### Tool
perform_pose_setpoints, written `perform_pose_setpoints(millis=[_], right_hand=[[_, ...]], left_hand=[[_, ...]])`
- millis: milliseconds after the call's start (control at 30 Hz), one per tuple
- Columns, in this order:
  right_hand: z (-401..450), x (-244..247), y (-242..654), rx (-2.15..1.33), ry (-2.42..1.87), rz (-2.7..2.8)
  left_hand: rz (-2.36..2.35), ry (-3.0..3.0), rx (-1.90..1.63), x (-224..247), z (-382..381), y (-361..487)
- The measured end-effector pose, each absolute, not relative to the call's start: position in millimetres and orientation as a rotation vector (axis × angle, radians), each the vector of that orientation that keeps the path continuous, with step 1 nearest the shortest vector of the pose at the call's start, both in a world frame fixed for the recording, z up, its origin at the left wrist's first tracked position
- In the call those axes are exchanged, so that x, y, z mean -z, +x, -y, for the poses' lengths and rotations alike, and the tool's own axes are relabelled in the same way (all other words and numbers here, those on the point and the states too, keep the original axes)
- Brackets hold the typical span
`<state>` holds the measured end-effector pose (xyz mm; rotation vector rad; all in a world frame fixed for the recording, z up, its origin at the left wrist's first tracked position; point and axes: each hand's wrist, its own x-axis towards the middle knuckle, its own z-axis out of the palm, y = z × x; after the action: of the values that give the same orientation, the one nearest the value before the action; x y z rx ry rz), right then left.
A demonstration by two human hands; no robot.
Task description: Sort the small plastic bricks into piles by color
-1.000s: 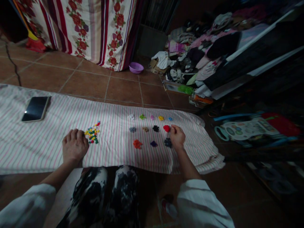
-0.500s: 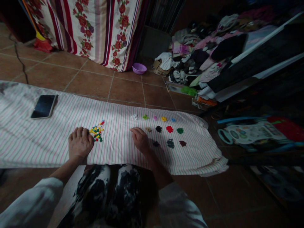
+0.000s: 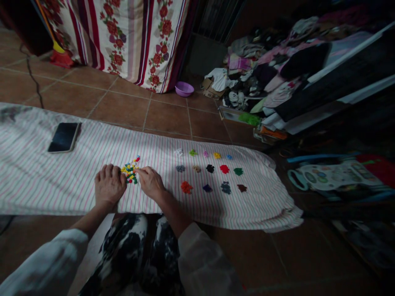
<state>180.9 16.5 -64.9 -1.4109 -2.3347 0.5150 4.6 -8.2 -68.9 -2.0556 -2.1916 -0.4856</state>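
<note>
Two hands flank the mixed pile (image 3: pixel 131 176): the right hand (image 3: pixel 151 183) touches its edge, fingers drawn close together, any grip unclear; the left hand (image 3: pixel 110 186) lies flat beside it, holding nothing visible. Single-colour heaps (image 3: pixel 186 188) sit apart.

Dim light, dark RH edge, soft detail, wide-angle distortion.

Dim room, tiled floor (image 3: pixel 117 102), floral striped curtain (image 3: pixel 132 41).

Striped cloth (image 3: pixel 160 148): matt, wrinkled. Phone (image 3: pixel 63 137) screen: smooth, glossy. Basin (image 3: pixel 184 89): plastic look. Floor tiles (image 3: pixel 117 102): faint sheen.
</note>
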Motion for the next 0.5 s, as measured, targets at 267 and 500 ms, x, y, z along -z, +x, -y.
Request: perform_pose_setpoints(millis=[267,500], right_hand=[[-26.7,62.0,166.4,-0.487,-1.484,2.464],[-24.8,59.3,165.1,-0.444,-1.513,2.511]], left_hand=[[2.174,-2.050,0.473,71.1,7.5,3.6],[2.174,-2.055,0.486,70.7,7.5,4.3]])
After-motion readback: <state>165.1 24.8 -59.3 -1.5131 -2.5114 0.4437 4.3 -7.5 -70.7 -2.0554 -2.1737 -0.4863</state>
